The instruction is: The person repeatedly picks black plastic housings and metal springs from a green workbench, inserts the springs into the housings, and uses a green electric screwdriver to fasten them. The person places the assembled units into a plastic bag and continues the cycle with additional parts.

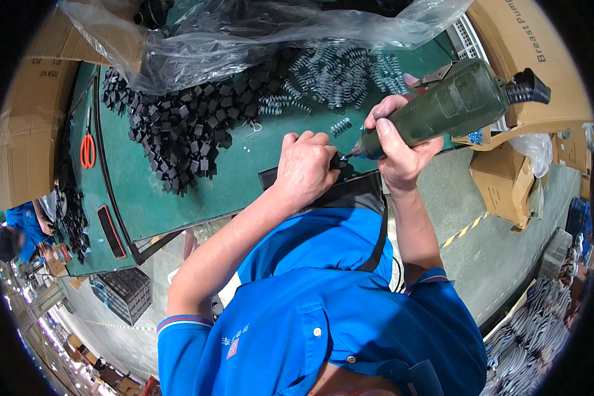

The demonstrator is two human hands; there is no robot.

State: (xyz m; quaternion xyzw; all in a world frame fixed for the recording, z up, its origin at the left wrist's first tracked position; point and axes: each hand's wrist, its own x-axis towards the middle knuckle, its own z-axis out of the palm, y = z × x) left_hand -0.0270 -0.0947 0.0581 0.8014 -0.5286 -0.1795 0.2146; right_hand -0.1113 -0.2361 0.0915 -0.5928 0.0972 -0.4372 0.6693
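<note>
Green worktop (241, 168) spreads out beyond both grips. Curled fingers of the left hand (303, 168) clasp a small, partly hidden black part (339, 160) near the table edge; the right hand (408, 155) is wrapped around a green inline power screwdriver (450, 102), its tip at that part. Just beyond the left grip lies one coil spring (340, 127); farther out, heaped springs (336, 74); leftward, black block-shaped pieces (185, 125).

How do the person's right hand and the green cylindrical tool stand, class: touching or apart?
Touching. The head view shows it: the right hand wraps around the green cylindrical tool, skin against its casing.
</note>
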